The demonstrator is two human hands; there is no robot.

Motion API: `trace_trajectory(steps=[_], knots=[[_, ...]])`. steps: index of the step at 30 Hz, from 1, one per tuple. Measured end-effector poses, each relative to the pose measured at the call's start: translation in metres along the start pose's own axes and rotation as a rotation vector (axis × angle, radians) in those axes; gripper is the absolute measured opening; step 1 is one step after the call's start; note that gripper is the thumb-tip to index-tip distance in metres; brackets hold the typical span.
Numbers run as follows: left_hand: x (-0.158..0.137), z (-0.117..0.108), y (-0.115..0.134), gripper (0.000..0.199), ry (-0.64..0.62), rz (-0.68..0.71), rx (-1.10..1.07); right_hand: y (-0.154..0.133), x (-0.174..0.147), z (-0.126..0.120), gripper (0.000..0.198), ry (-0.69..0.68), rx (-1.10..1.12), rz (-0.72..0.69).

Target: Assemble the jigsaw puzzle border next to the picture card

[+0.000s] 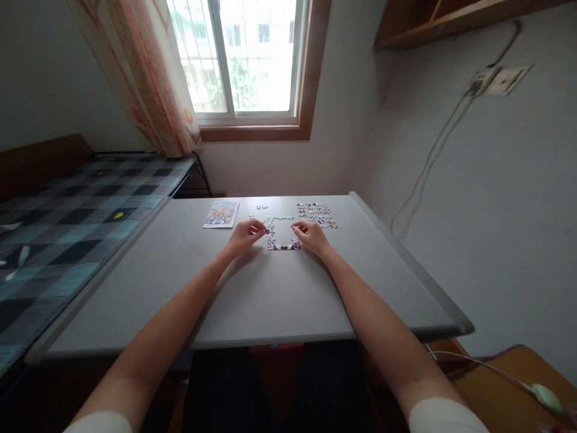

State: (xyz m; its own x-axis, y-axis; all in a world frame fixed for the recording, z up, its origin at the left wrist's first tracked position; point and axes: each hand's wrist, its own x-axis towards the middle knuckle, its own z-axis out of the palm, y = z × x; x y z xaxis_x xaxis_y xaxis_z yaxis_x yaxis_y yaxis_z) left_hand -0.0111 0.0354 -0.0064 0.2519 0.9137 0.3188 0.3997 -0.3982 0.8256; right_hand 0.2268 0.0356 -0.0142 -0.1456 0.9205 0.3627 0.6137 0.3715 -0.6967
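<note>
A partly joined jigsaw puzzle frame (283, 248) lies on the white table, with a coloured bottom row, a left side and a top row. At its left edge my left hand (246, 236) is closed, pinching a small dark puzzle piece (267, 231) between thumb and fingertips. My right hand (312, 236) hovers over the frame's right side, thumb and forefinger pressed together. Whatever may be between those fingertips is too small to make out, and this hand covers part of the right side. Loose puzzle pieces (314, 210) are spread behind my right hand.
A printed picture sheet (222, 214) lies left of the puzzle on the white table (270, 300). A few more pieces (262, 207) sit near the back edge. A bed with a checked cover (112, 186) stands at left; a cable (424, 174) hangs down the right wall.
</note>
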Motion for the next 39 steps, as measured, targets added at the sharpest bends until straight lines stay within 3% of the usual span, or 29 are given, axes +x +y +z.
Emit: trace_trajectory(steps=[4, 8, 12, 19, 24, 28, 31, 33, 39], knots=[[-0.008, 0.025, 0.008, 0.025, -0.047, 0.008, -0.117, -0.01, -0.002, 0.006, 0.026, -0.017, 0.196, -0.143], [-0.012, 0.032, 0.01, 0.025, -0.022, 0.001, -0.145, -0.016, -0.006, 0.013, 0.023, -0.112, 0.254, -0.223], [-0.012, 0.034, 0.012, 0.024, -0.007, 0.029, -0.17, -0.016, -0.007, 0.016, 0.024, -0.152, 0.28, -0.186], [-0.01, 0.03, 0.006, 0.025, 0.089, 0.028, -0.071, -0.003, 0.001, 0.01, 0.02, 0.083, 0.197, -0.085], [-0.009, 0.024, -0.002, 0.028, 0.089, 0.038, -0.022, 0.012, 0.005, 0.005, 0.015, 0.153, 0.172, 0.052], [-0.01, 0.022, -0.008, 0.044, 0.101, 0.055, 0.119, 0.019, 0.007, 0.004, 0.01, 0.15, 0.211, 0.127], [-0.011, 0.022, -0.008, 0.028, 0.12, 0.084, 0.263, 0.021, 0.007, 0.004, 0.008, 0.122, 0.202, 0.137], [-0.013, 0.023, -0.005, 0.019, 0.096, 0.148, 0.346, 0.02, 0.007, 0.004, 0.008, 0.105, 0.199, 0.129], [-0.019, 0.024, 0.005, 0.035, -0.089, 0.196, 0.566, 0.021, 0.008, 0.005, 0.016, 0.08, 0.259, 0.127]])
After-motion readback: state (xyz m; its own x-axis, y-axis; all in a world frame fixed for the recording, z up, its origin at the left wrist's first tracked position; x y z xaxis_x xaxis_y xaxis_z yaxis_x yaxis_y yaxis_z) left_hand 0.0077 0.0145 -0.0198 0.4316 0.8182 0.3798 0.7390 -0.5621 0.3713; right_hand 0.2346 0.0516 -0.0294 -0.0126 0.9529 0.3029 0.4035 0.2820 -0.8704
